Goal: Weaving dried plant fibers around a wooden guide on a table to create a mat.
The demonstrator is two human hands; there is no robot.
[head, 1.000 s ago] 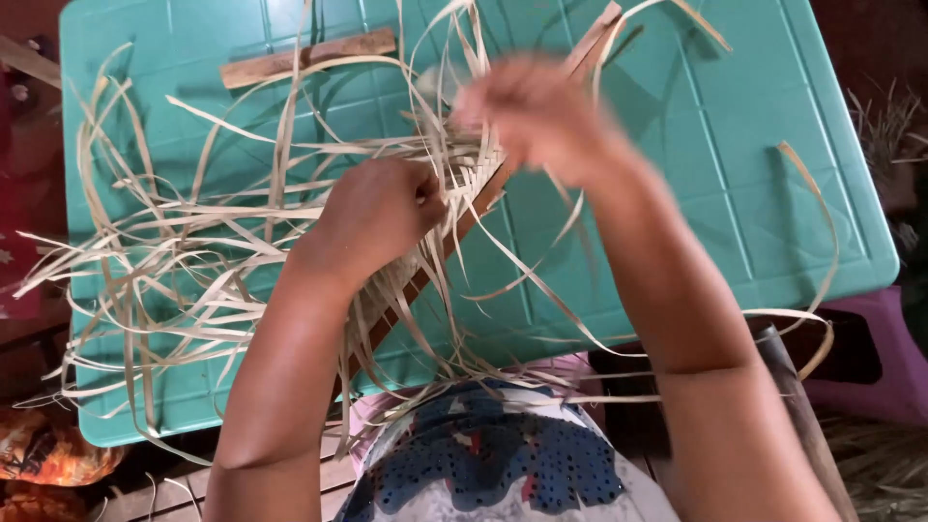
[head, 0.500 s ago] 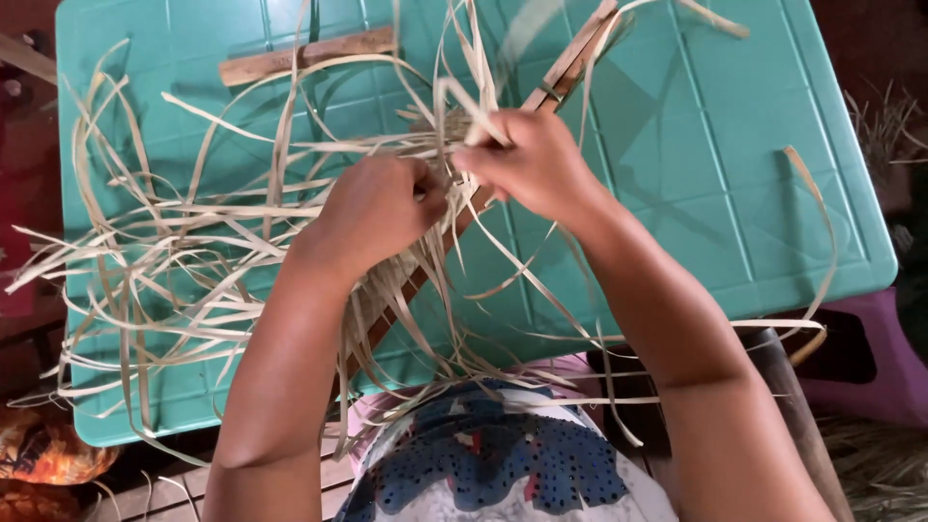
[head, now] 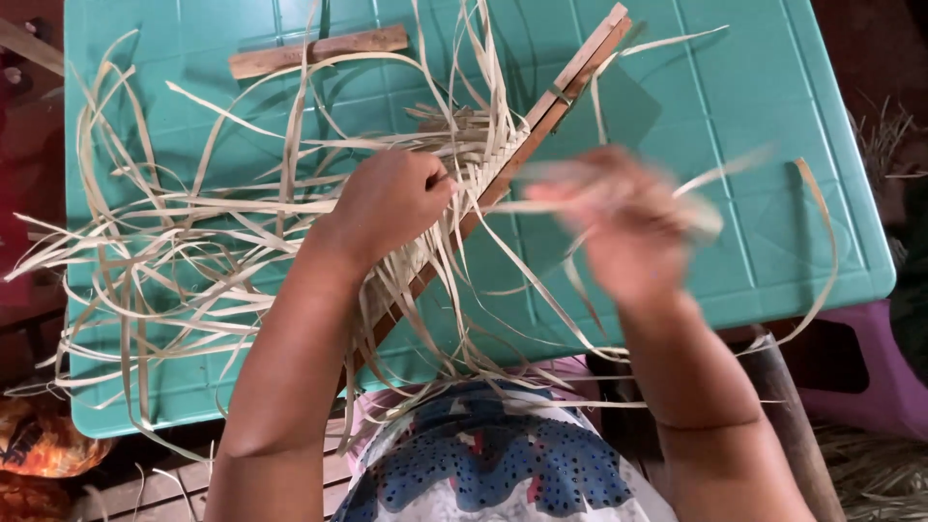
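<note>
A woven band of pale straw strips lies along a long wooden slat that runs diagonally across the teal plastic table. My left hand is closed on the weave beside the slat, pinching the strips there. My right hand is blurred, to the right of the slat, with a pale strip pinched in its fingers and drawn out sideways from the weave. Many loose strip ends fan out to the left and towards me.
A short wooden bar lies at the table's far edge. A purple plastic stool stands at the right, beside a wooden post. Dry straw lies on the floor at lower right. An orange patterned cloth is at lower left.
My right hand has moved from over the weave out to the right and down, pulling a strip with it. My left hand has stayed on the weave.
</note>
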